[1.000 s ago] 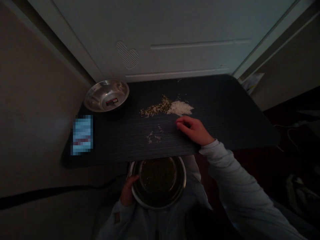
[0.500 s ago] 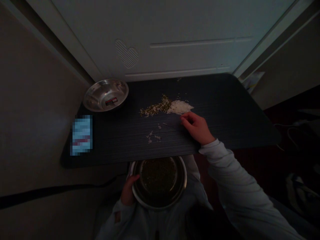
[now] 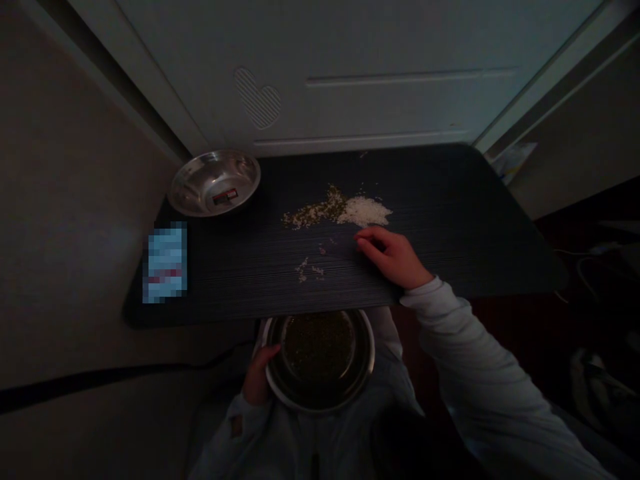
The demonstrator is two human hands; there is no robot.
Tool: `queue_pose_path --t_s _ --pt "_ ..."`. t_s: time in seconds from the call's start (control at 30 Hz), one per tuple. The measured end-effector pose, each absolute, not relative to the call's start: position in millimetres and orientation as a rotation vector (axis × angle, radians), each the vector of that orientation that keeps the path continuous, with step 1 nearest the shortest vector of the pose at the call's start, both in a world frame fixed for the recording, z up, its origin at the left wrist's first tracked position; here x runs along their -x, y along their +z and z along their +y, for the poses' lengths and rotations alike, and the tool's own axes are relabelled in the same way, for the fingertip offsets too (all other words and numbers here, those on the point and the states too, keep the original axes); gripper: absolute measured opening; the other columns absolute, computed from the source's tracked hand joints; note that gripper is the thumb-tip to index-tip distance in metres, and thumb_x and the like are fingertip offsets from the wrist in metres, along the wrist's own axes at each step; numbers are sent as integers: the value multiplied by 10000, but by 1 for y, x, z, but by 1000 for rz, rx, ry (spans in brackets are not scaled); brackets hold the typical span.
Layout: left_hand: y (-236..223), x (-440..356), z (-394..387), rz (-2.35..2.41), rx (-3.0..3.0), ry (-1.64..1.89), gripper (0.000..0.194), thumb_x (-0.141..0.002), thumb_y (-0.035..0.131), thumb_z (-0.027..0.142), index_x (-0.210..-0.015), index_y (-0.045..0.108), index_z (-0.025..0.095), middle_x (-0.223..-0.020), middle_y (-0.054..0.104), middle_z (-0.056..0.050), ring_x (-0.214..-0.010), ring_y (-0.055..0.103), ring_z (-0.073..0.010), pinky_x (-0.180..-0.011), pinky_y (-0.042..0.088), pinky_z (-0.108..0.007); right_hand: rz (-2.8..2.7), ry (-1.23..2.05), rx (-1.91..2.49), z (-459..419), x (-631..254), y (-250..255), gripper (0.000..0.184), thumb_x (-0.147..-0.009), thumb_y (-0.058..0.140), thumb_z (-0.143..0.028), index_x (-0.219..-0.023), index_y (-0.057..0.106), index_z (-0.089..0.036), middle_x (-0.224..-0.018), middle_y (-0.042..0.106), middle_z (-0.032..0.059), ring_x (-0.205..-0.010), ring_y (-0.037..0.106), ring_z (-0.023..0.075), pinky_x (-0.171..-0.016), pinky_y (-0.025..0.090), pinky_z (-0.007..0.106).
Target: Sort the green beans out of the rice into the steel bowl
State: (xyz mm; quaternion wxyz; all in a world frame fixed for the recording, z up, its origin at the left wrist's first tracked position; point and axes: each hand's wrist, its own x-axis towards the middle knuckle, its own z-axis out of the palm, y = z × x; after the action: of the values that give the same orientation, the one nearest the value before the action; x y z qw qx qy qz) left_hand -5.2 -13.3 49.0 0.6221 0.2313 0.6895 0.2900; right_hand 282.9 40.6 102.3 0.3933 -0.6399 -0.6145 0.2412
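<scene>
My left hand grips the left rim of a metal bowl on my lap, thumb over the edge. Dark green grains, like mung beans, cover the bowl's bottom. Over the dark table, my right hand has its thumb and forefinger brought together in a pinch; whether a grain is between them is too small to see. Just beyond it lies a heap of white rice grains. A mix of green beans and white grains spreads leftward from that heap. Scattered white grains lie nearer the front edge.
An empty steel bowl with a dark label inside stands at the table's back left. In front of it lies a phone with a blurred screen. The dark table backs onto a white door. White cables run at the right.
My right hand has shifted slightly left and nearer relative to the heap, its fingers still pinched. The left hand stays on the bowl. The whole view has tilted a little.
</scene>
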Motion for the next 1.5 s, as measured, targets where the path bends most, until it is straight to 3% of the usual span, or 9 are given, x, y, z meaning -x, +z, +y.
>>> queue_pose_path --t_s 0.4,0.7,1.03,1.5 --pt "54 -2 -12 1577 -443 684 96 -389 646 276 -350 563 248 -462 638 -17 -720 624 -300 -788 456 -434 -1637 608 1598 44 -282 103 209 -824 488 -303 -923 632 -189 -848 676 29 -745 604 161 -689 452 293" --pt "44 6 -15 1573 -498 699 122 -386 672 309 -386 576 234 -497 644 -20 -760 622 -305 -798 449 -422 -1655 644 1540 43 -285 101 188 -825 485 -285 -891 629 -185 -871 671 29 -789 602 162 -730 446 289" --pt "50 3 -13 1510 -497 727 115 -390 675 295 -373 584 229 -438 604 2 -622 599 -248 -749 440 -403 -1658 676 1515 42 -285 103 165 -821 491 -285 -845 618 -181 -749 653 16 -700 587 151 -671 446 283" --pt "61 -4 -13 1513 -507 731 108 -395 668 287 -356 574 248 -458 641 4 -567 593 -224 -678 475 -374 -1695 687 1504 41 -283 104 168 -824 486 -279 -862 614 -176 -779 660 24 -716 587 151 -674 440 281"
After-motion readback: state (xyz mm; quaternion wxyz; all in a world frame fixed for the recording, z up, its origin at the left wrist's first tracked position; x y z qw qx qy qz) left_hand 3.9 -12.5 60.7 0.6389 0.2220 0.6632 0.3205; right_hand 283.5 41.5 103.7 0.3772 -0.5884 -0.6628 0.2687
